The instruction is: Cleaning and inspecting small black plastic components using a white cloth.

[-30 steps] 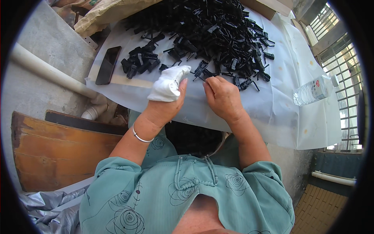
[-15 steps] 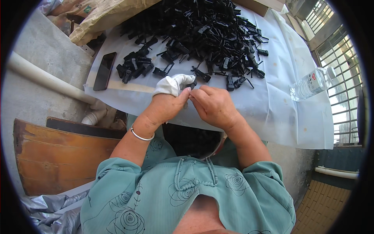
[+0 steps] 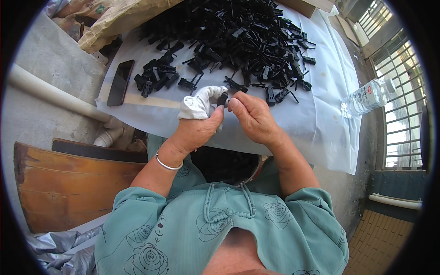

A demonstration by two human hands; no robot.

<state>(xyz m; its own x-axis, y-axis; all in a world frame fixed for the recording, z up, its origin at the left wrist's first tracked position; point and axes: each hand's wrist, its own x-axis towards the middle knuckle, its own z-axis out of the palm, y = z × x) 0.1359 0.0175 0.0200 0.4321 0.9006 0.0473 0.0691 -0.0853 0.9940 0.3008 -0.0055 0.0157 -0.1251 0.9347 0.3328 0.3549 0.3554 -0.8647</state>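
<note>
Between the bare thumb and covered fingers of my left hand (image 3: pixel 198 114) is a small black plastic part (image 3: pixel 222 98), standing roughly upright. A white cloth glove (image 3: pixel 193 106) covers those fingers. Just to the right, my right hand (image 3: pixel 254 117) is bare and closed in a pinch close to the part. Whatever lies between its fingertips is too small to make out. Beyond both hands a large heap of similar black plastic parts (image 3: pixel 238 41), many with thin prongs, covers the far side of the table. A smaller cluster of black parts (image 3: pixel 157 75) lies at the left.
White plastic sheeting (image 3: pixel 316 128) covers the table. A dark phone (image 3: pixel 121 82) lies at its left edge and a clear water bottle (image 3: pixel 364 98) at the right. Brown paper (image 3: pixel 123 23) hangs over the far left. Below the near edge, a dark round container (image 3: pixel 224 167) sits between my knees.
My hands have drawn slightly apart, the right one shifting a little to the right. The black part in my left hand now shows more plainly. The sheeting's right edge has shifted inward.
</note>
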